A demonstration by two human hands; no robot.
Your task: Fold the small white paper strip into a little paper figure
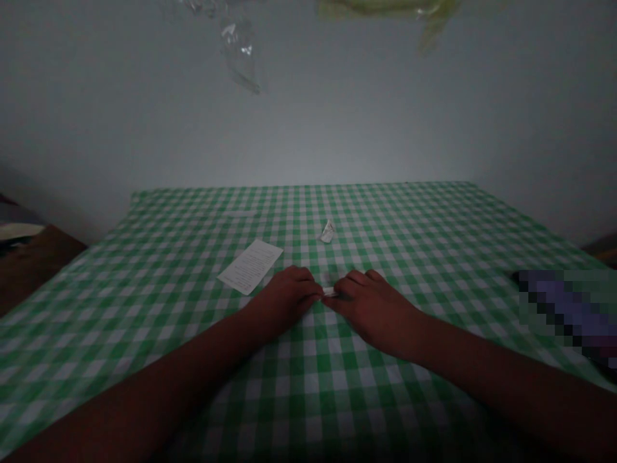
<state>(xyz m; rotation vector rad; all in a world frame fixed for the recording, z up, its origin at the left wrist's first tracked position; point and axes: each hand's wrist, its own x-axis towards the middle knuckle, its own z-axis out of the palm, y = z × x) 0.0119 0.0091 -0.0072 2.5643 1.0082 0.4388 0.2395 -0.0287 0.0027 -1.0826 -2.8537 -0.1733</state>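
My left hand (pixel 285 297) and my right hand (pixel 370 307) meet at the middle of a table covered with a green and white checked cloth (pixel 144 270). Both hands rest on the cloth with fingers curled and pinched together on a small white piece of paper (pixel 330 292) between their fingertips. Only a sliver of that paper shows; the rest is hidden under the fingers. A printed white paper sheet (pixel 250 265) lies flat just beyond my left hand. A small crumpled white scrap (pixel 328 231) sits farther back, past both hands.
A pale wall (pixel 308 128) stands right behind the table's far edge. Clear plastic (pixel 241 48) and something yellow-green (pixel 390 8) hang at the top. A blurred dark object (pixel 569 308) lies at the right edge. Dark wooden furniture (pixel 33 257) is to the left.
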